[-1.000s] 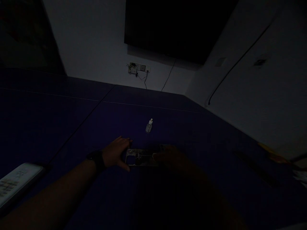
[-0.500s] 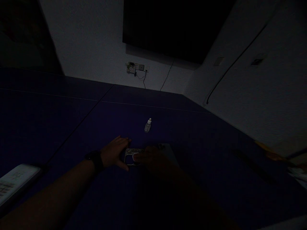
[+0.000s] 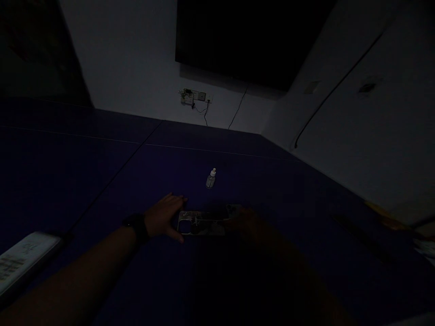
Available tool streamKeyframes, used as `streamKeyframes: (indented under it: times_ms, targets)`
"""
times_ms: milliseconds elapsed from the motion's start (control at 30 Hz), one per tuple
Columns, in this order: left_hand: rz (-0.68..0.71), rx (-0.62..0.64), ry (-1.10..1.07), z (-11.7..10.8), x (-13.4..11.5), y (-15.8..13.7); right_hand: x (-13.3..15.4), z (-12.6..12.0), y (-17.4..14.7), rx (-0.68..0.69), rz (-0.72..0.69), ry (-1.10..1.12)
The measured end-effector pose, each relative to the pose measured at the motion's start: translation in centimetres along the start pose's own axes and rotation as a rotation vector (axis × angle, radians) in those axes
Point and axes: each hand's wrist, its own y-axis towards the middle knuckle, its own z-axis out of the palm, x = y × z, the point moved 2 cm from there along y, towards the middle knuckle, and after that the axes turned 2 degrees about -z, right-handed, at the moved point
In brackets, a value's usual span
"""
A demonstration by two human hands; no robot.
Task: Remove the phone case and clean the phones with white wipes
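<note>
A patterned phone case (image 3: 201, 216) with a large camera cutout lies on the dark blue surface. My left hand (image 3: 165, 216), with a black watch on its wrist, is at the case's left end, thumb and fingers spread around it. My right hand (image 3: 246, 222) is at the right of the case, dim and blurred, so its fingers cannot be made out. Close to it is what looks like a phone (image 3: 233, 208), mostly hidden; only its corner with the camera area shows. A small clear bottle (image 3: 210, 180) with a white cap stands beyond the case.
A white power strip or similar device (image 3: 27, 256) lies at the left. At the right is a long dark object (image 3: 360, 237). Behind are a wall socket (image 3: 195, 95) with cables and a large black screen (image 3: 251, 40). The room is very dark.
My right hand has moved right, off the case's left part to its right end, uncovering the cutout and patterned back. The white piece under its fingers no longer shows. My left hand stays put.
</note>
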Motion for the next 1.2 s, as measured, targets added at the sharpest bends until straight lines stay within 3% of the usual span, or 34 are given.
streamKeyframes:
  times_ms: [300, 667, 833, 1200]
  targets:
    - [0.007, -0.022, 0.003, 0.1, 0.2, 0.0, 0.9, -0.9, -0.4, -0.132, -0.021, 0.07]
    - [0.015, -0.019, -0.005, 0.0, 0.1, 0.0, 4.3, 2.7, 4.0, -0.067, -0.188, 0.062]
    - [0.009, -0.012, 0.011, -0.1, -0.1, 0.0, 6.1, 3.2, 5.6, -0.058, -0.263, 0.037]
    - [0.013, -0.025, -0.019, 0.1, 0.2, 0.0, 0.8, -0.2, -0.1, -0.047, -0.073, -0.011]
